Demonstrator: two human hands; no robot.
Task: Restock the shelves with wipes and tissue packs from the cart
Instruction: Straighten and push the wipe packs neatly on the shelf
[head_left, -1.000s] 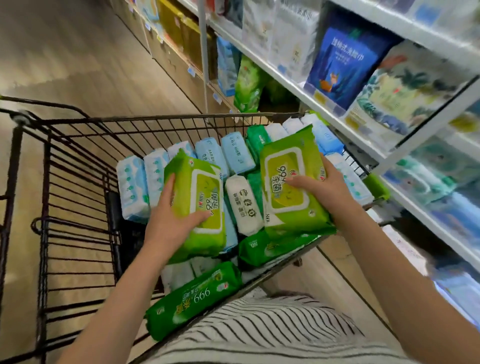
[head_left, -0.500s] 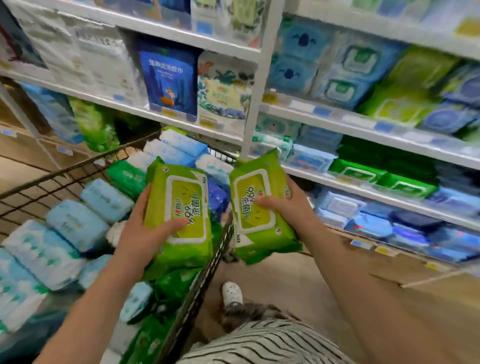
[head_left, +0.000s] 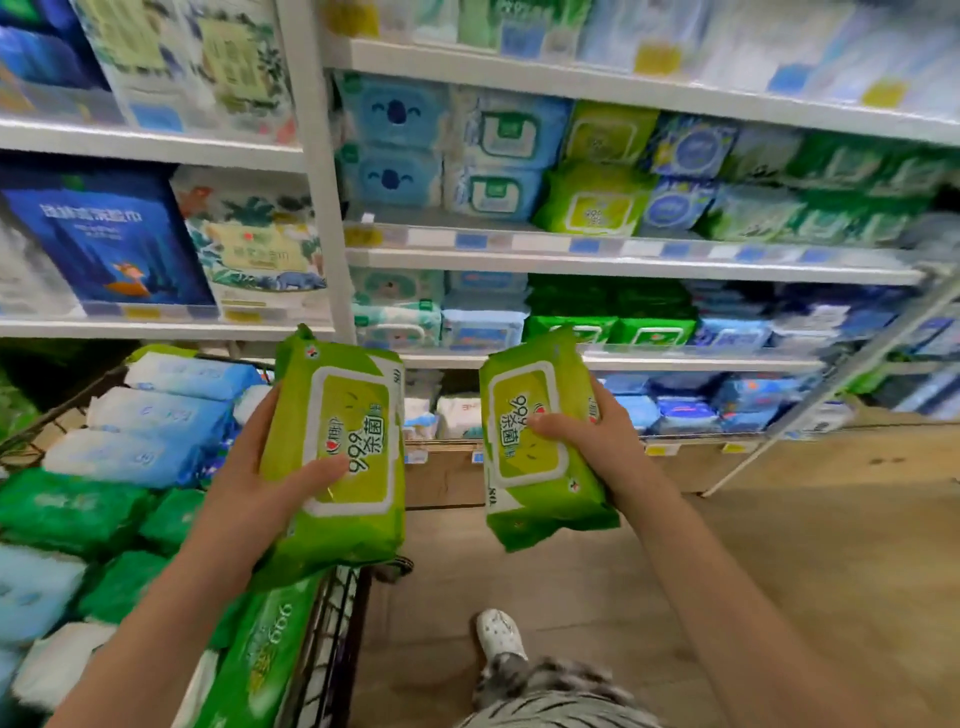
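Observation:
My left hand (head_left: 260, 483) grips a lime-green wipes pack (head_left: 343, 447) from the left side, thumb across its label. A second lime-green wipes pack (head_left: 535, 452) is held upright by my right hand (head_left: 597, 441), thumb on the front. Both packs hang in front of the white shelves (head_left: 623, 262), the left one above the cart's right edge, the right one over the floor. The wire cart (head_left: 332, 639) at lower left holds several blue, white and dark green packs (head_left: 156, 415). Matching lime-green packs (head_left: 592, 202) sit on the middle shelf.
A white shelf upright (head_left: 317, 208) divides two bays. Large blue and floral tissue boxes (head_left: 109, 244) fill the left bay. Wipes packs fill the right bay's shelves down to floor level. Wooden floor (head_left: 779, 545) lies to the right; my white shoe (head_left: 498, 634) stands beside the cart.
The view has swung right from the cart to face the shelves. Both hands have lifted their green packs out of the cart and higher toward the shelves.

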